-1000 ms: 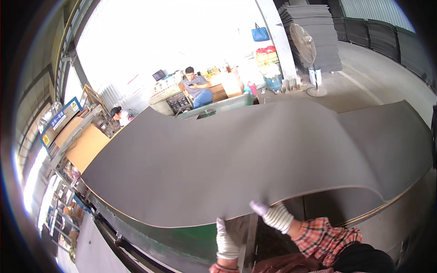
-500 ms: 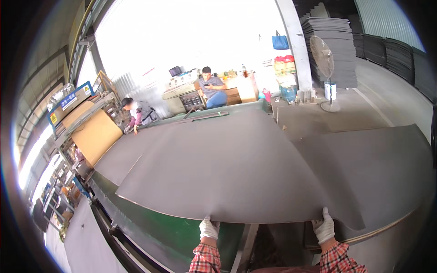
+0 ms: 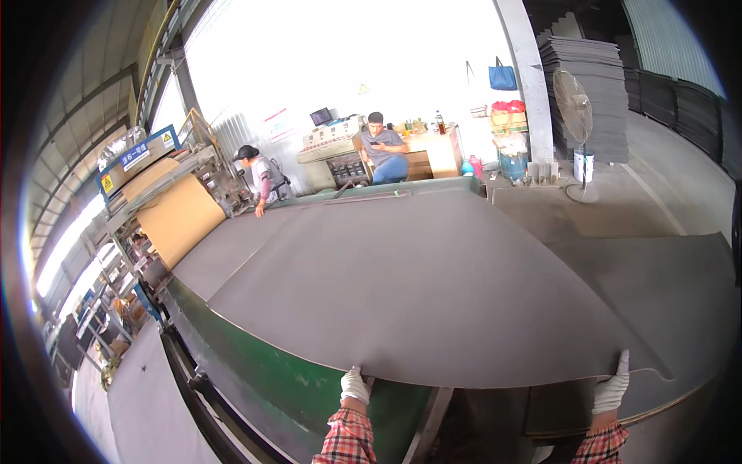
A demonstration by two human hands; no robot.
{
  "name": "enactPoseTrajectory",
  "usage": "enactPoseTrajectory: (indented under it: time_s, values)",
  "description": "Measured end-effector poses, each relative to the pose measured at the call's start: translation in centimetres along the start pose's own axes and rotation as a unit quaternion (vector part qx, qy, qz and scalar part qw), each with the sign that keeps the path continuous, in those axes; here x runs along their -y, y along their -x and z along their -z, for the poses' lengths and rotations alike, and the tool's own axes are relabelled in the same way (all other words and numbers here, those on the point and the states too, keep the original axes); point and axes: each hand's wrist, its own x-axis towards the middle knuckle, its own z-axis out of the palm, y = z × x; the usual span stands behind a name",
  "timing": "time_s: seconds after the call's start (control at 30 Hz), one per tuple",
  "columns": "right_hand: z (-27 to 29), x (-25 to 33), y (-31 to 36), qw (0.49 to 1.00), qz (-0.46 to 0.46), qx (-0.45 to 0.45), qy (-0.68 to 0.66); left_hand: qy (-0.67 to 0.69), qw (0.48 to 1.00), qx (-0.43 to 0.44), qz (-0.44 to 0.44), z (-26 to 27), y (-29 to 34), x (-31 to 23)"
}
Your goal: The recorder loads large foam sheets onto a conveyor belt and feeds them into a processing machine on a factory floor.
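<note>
Your left hand [image 3: 355, 385] and right hand [image 3: 612, 388] have spread wider since a moment ago, fingers clamped on the grey sheet's [image 3: 417, 286] near edge, lifting it level above the green machine bed [image 3: 309, 379].

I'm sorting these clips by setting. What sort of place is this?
Most likely a factory floor for sheet material. Both gloved hands, left hand and right hand, grip a large grey sheet over a green machine bed; tall stacks of sheets stand behind.
</note>
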Motion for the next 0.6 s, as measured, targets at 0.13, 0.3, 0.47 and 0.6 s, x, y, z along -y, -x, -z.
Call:
enactPoseTrajectory:
  time_s: [0.13,0.3,0.47,0.6]
  values:
    - [-0.3,0.9,-1.3,0.957,-0.063,-0.019,-0.282,-0.004,1.0,-0.007,0.012,0.5,-0.1,-0.4]
    - [1.4,6.5,-2.5,0.738,-0.254,-0.026,-0.624,0.023,1.0,0.011,-0.018,0.8,-0.9,-0.6]
    - [0.8,8.0,-0.9,0.963,0.006,-0.018,-0.269,0.064,0.995,0.069,-0.022,-2.0,5.5,0.4]
    - [-1.9,9.0,2.9,0.937,0.332,-0.017,0.105,0.013,0.978,0.203,0.055,-5.0,14.3,4.3]
